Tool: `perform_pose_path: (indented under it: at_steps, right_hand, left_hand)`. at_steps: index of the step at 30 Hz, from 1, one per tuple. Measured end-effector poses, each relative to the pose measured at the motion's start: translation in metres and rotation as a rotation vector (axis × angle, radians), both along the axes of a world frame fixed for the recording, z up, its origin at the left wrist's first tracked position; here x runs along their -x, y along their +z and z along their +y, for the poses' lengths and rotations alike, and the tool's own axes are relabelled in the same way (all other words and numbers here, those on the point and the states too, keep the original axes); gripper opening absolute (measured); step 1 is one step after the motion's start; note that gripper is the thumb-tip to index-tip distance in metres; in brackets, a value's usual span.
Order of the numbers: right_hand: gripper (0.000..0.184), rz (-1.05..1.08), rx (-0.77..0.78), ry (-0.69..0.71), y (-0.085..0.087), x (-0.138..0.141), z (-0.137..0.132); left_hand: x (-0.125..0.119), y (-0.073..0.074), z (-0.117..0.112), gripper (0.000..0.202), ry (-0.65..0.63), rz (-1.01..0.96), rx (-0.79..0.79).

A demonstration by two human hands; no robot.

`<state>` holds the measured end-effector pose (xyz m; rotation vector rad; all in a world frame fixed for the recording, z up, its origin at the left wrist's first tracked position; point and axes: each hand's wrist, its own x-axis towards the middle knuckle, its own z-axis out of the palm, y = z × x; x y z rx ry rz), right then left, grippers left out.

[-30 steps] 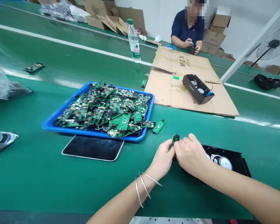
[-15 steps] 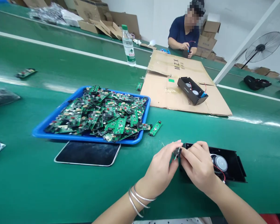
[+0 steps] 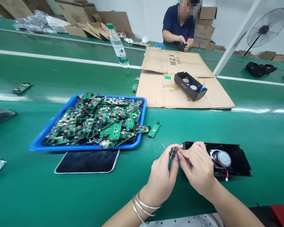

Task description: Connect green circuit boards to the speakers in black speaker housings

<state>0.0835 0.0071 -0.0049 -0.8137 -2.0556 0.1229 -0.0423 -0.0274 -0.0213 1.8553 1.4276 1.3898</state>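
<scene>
My left hand grips a small circuit board on edge between thumb and fingers. My right hand is closed in a pinch at the board's near side; a bit of red shows at its fingertips, too small to name for sure. Beneath and beyond the right hand lies an open black speaker case. In it sits a round speaker with a red wire ending in a white plug. The case's left part is mostly covered by my right hand.
A blue tray heaped with circuit boards stands left, overlapping a phone. One loose board lies beside it. Farther back are a flattened carton bearing another black case, and a water bottle. A co-worker sits opposite.
Both hands have shifted slightly left with the circuit board, uncovering more of the black case and the wire's white plug. The camera view has tilted a little.
</scene>
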Motion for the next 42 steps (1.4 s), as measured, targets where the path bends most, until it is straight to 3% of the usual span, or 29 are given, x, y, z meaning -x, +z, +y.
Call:
perform_pose_path:
  at_steps: [6, 10, 15, 25, 35, 42]
  right_hand:
    - [0.01, -0.026, 0.082, 0.021, 0.0, -0.002, 0.004]
    - [0.02, -0.259, 0.164, 0.038, 0.012, -0.007, 0.009]
    - [0.03, -0.445, 0.085, 0.018, 0.014, -0.008, 0.01]
    - [0.028, -0.353, -0.02, 0.0, 0.002, -0.002, 0.014]
    - [0.031, -0.302, 0.11, 0.044, 0.007, -0.004, 0.016]
    - [0.025, -0.307, 0.184, 0.013, -0.011, -0.002, 0.022]
  left_hand:
    - [0.003, -0.003, 0.003, 0.026, 0.018, 0.04, 0.021]
    - [0.007, -0.009, 0.005, 0.03, 0.017, 0.172, -0.066]
    - [0.008, -0.009, 0.006, 0.032, 0.002, 0.231, -0.036]
    - [0.002, -0.012, 0.008, 0.024, 0.076, 0.179, 0.014]
    - [0.004, -0.012, 0.009, 0.026, 0.044, 0.129, 0.033]
    - [0.005, -0.015, 0.018, 0.022, 0.034, 0.01, 0.226]
